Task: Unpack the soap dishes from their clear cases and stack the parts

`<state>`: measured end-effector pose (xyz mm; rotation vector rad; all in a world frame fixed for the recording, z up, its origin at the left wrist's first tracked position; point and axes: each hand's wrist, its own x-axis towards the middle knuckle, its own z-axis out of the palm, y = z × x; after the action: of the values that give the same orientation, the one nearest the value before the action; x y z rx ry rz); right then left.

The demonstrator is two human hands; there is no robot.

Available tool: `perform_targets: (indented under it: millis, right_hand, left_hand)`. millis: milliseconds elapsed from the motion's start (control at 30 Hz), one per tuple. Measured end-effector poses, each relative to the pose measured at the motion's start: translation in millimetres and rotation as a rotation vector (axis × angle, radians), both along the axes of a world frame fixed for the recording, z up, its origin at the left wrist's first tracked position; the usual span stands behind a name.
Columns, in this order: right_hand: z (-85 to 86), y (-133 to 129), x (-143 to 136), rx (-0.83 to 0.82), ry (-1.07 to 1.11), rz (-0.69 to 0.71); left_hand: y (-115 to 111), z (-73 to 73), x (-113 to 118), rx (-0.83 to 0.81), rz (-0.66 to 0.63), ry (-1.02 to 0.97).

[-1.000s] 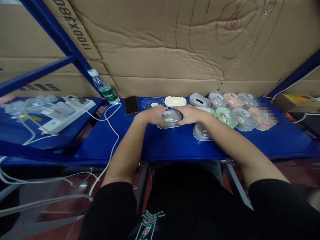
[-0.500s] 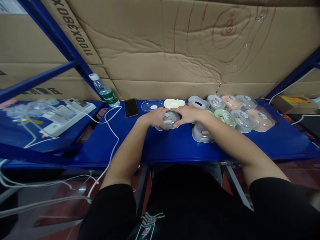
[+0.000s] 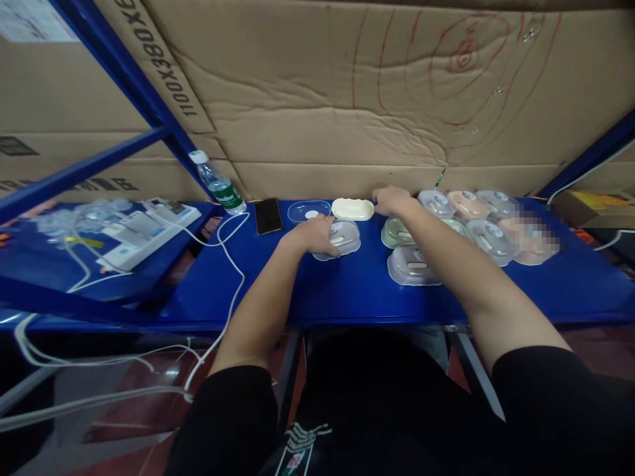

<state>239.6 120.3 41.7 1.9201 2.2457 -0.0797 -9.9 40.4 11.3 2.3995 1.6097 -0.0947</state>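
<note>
My left hand (image 3: 317,236) rests with spread fingers on the left side of a grey oval container (image 3: 346,237) with a clear cover. Farther back on the blue table, my right hand (image 3: 391,199) reaches just right of a cream oval dish (image 3: 352,209); my forearm and the hand itself cover what lies under it. Left of the cream dish is a clear oval lid (image 3: 300,211) with a white round sticker. Under my right forearm sit a green container (image 3: 395,233) and a mauve-grey container (image 3: 409,266).
Several covered containers in grey and peach (image 3: 467,205) stand at the right. A black phone (image 3: 268,216) and a water bottle (image 3: 224,190) are at the back left, beside a white cable (image 3: 233,264). A power strip (image 3: 149,238) lies farther left. Cardboard (image 3: 297,132) walls the back.
My right hand has let go of the grey container and moved back and to the right, over where a grey piece was in view. My left hand stays on the container.
</note>
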Motion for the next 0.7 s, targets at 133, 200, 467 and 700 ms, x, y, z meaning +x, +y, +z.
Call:
perform_targets:
  millis: [133,200,467,700]
  right_hand:
    - [-15.4,7,5,-0.054,0.032,0.060]
    - [-22.4,12,6,-0.076,0.038,0.120]
    - [-40.3,24,12,-0.015,0.095,0.250]
    - [-39.1,19,19,0.146,0.182,0.350]
  left_hand:
    - [-3,1.9,1,0.016,0.031,-0.001]
    - [-3,2.4,1,0.029,0.048,-0.008]
    - [-4,1.0,7,0.046,0.061,-0.026]
    - [1,-4.9,0,-0.019,0.000,-0.107]
